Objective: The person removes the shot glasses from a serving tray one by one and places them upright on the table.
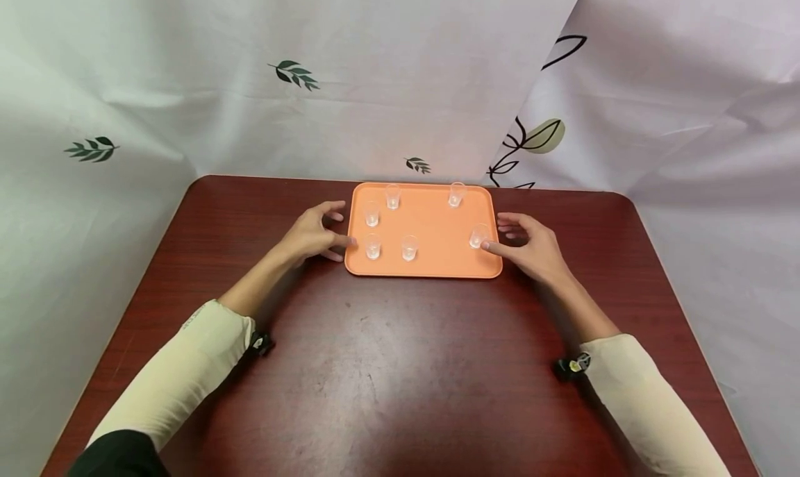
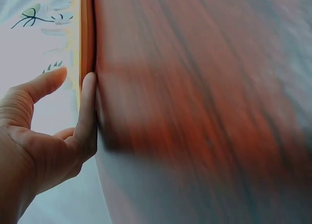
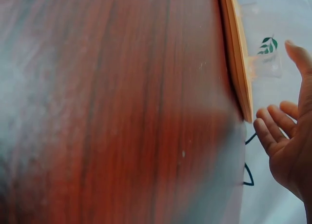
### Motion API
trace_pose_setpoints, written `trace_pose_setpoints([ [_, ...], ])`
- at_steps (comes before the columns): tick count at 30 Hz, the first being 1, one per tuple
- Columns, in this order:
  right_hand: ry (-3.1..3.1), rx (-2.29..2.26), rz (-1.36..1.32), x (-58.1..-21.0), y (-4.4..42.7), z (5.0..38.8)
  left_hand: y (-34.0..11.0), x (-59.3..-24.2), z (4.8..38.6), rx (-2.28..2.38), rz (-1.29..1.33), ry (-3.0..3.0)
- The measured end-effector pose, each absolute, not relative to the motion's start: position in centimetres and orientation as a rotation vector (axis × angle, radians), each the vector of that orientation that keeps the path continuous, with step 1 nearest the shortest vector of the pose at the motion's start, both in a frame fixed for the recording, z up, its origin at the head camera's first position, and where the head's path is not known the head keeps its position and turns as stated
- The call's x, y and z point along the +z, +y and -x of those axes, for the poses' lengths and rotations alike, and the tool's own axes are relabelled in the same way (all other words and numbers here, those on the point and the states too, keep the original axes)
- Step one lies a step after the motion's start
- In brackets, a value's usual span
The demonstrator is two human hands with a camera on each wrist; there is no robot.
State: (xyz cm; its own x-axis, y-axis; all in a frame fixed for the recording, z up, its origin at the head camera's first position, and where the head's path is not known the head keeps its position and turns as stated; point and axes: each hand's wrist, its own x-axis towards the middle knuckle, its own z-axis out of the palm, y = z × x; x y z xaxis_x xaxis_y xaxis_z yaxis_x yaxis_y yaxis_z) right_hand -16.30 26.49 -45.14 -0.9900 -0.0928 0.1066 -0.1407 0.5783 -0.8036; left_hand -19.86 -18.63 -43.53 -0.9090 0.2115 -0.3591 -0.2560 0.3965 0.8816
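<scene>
Orange tray [image 1: 434, 223] sits along far edge of table [image 1: 400, 366] in head view, about midway between far corners, six clear cups [image 1: 409, 249] standing on it. Left hand [image 1: 311, 232] at tray's left end, right hand [image 1: 532, 246] at right end, thumb by near-right cup [image 1: 476, 236]. Left wrist: thumb and fingers well parted, gripping nothing; one fingertip at tray's side, contact unclear. Right wrist: hand spread too, holding nothing, fingertips just beside tray's end.

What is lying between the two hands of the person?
Between the left hand and the right hand, the head view shows an orange tray with six clear cups.
</scene>
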Motion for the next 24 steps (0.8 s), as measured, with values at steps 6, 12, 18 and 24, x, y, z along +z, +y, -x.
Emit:
trace_pose_setpoints([
  [6,-2.714,1.494,-0.201,-45.0,25.7,16.3,-18.2,-43.8,20.1,1.523,0.035,2.216],
  [12,-2.687,1.549,-0.219,-45.0,25.0,16.5,-18.1,-44.0,20.3,1.507,-0.015,2.218],
  [18,-2.668,1.639,-0.208,-45.3,24.7,16.7,-17.8,-44.1,20.5,1.482,-0.032,2.239],
  [24,-2.661,1.744,-0.173,-45.7,24.3,16.9,-17.6,-44.3,20.4,1.466,-0.043,2.285],
])
